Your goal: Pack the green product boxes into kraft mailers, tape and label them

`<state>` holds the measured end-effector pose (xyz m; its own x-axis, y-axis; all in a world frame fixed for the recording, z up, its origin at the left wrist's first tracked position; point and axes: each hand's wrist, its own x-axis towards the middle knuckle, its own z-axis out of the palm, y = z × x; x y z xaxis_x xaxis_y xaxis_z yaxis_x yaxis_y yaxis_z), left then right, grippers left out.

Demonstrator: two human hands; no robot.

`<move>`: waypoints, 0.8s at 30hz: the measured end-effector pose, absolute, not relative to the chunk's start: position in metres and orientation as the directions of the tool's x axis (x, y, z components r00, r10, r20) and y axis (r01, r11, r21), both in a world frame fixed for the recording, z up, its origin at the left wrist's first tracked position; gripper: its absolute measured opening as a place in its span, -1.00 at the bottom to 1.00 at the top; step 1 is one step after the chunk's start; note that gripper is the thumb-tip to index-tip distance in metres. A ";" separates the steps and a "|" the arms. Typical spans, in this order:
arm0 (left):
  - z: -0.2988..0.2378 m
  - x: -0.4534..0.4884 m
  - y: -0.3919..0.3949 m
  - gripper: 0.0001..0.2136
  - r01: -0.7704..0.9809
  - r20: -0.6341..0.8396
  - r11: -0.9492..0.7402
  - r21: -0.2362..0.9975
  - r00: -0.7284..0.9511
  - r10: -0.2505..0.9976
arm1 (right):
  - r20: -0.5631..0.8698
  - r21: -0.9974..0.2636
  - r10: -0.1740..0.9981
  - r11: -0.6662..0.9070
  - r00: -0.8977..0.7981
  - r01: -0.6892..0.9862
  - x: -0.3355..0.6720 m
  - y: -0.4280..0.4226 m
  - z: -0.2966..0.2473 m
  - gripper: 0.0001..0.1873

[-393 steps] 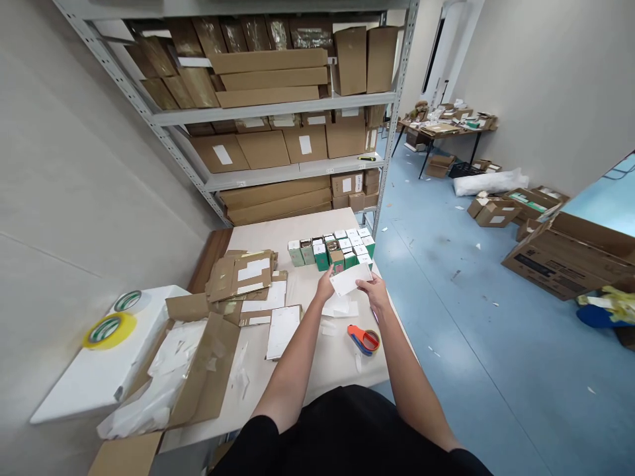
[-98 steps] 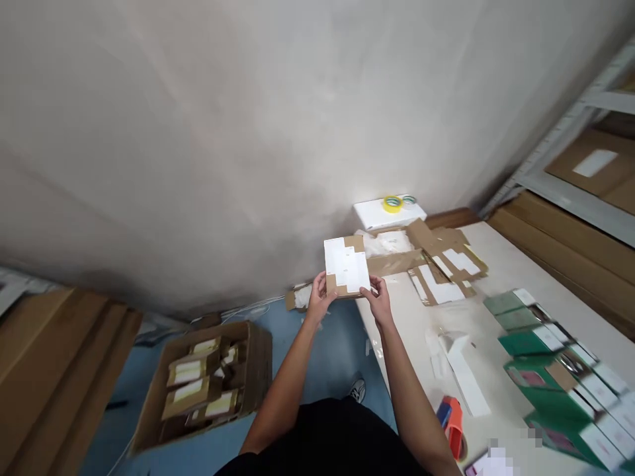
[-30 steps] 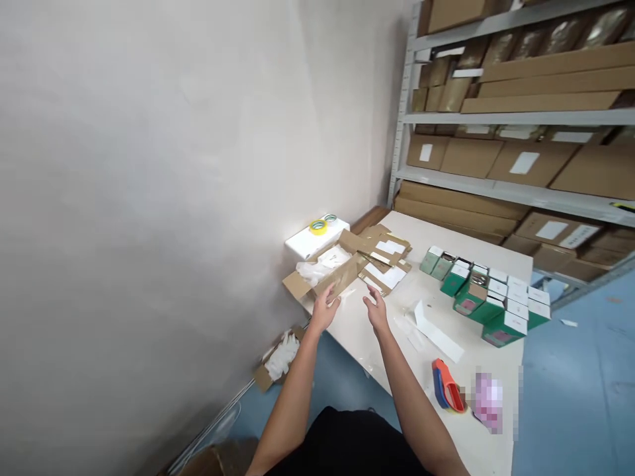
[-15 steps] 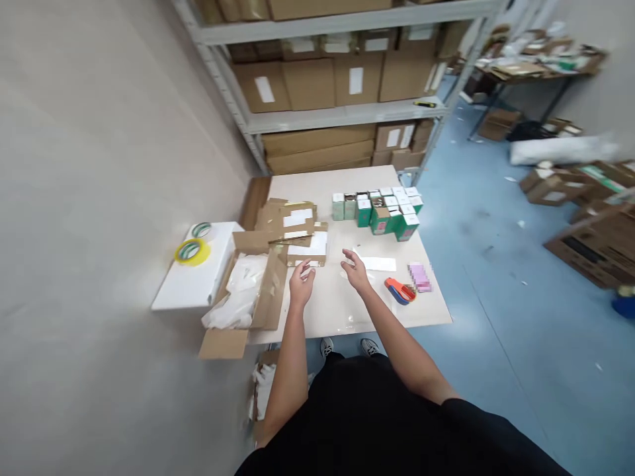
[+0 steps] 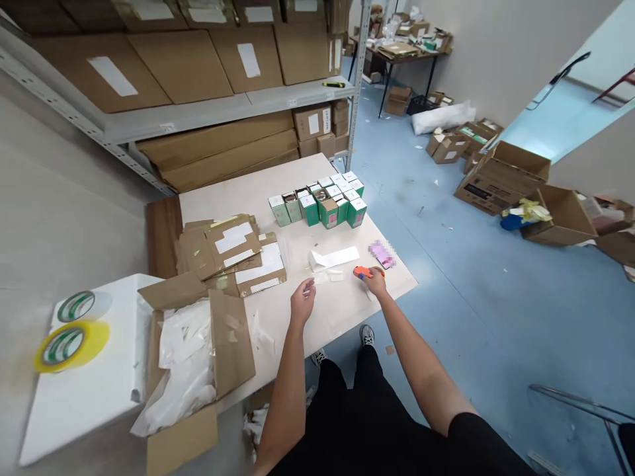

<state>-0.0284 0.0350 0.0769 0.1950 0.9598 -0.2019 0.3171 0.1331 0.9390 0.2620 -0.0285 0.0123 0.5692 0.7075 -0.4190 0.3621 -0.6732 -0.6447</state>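
Right hand (image 5: 376,282) has moved to the orange tape dispenser (image 5: 361,272) on the table (image 5: 337,311), near the white strip (image 5: 340,258); whether its fingers clamp it cannot be told. Left hand (image 5: 302,303) hovers, fingers loosely apart.

Two hands: left hand (image 5: 302,304), right hand (image 5: 376,281). One dispenser (image 5: 362,272), one folded white strip (image 5: 342,256), one pixelated purple item (image 5: 381,254). Tape rolls (image 5: 93,332), two: one yellow, one clear. Pale green boxes (image 5: 280,211), two; dark green boxes (image 5: 356,215), more than six, overlap preventing an exact count. Flattened cartons (image 5: 231,239), several, likewise overlapping. One knife (image 5: 333,84). Tables (image 5: 325,317), two. Shoes (image 5: 367,335), two.
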 end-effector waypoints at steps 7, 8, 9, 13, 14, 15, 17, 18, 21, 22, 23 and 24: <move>0.055 -0.021 0.011 -0.62 0.408 -0.272 0.150 0.901 0.259 0.927 | -0.543 -0.336 0.694 -0.696 0.473 0.635 0.283 -0.041 -0.044 -0.43; 0.054 -0.019 0.010 -0.61 0.420 -0.280 0.158 0.894 0.247 0.928 | -0.538 -0.293 0.702 -0.674 0.466 0.678 0.283 -0.040 -0.049 -0.46; 0.053 -0.017 0.009 -0.60 0.431 -0.287 0.166 0.887 0.234 0.929 | -0.535 -0.263 0.707 -0.660 0.463 0.703 0.284 -0.038 -0.051 -0.51; 0.059 0.004 0.011 -0.58 0.455 -0.307 0.183 0.871 0.214 0.927 | -0.527 -0.274 0.723 -0.642 0.446 0.716 0.301 -0.028 -0.047 -0.79; 0.063 0.012 0.012 -0.57 0.452 -0.303 0.180 0.874 0.215 0.928 | -0.514 -0.295 0.738 -0.630 0.437 0.718 0.307 -0.026 -0.043 -0.83; 0.067 0.021 0.013 -0.57 0.447 -0.296 0.177 0.877 0.214 0.931 | -0.499 -0.324 0.753 -0.622 0.430 0.713 0.314 -0.025 -0.037 -0.86; 0.079 0.040 0.016 -0.57 0.432 -0.274 0.164 0.887 0.205 0.940 | -0.464 -0.415 0.775 -0.618 0.429 0.668 0.328 -0.024 -0.023 -0.90; 0.085 0.049 0.019 -0.58 0.422 -0.259 0.155 0.893 0.202 0.944 | -0.443 -0.479 0.786 -0.614 0.431 0.627 0.334 -0.024 -0.015 -0.90; 0.109 0.076 0.030 -0.58 0.397 -0.204 0.094 0.913 0.244 0.948 | -0.340 -0.725 0.852 -0.507 0.398 0.467 0.347 -0.026 0.014 -0.85; 0.118 0.085 0.035 -0.58 0.393 -0.182 0.065 0.917 0.268 0.946 | -0.281 -0.804 0.882 -0.431 0.377 0.409 0.350 -0.027 0.025 -0.84; 0.128 0.093 0.041 -0.58 0.388 -0.159 0.036 0.921 0.290 0.944 | -0.215 -0.868 0.909 -0.346 0.358 0.356 0.351 -0.028 0.038 -0.83; 0.139 0.101 0.047 -0.58 0.382 -0.135 0.009 0.924 0.304 0.943 | -0.148 -0.913 0.930 -0.260 0.337 0.315 0.352 -0.030 0.051 -0.81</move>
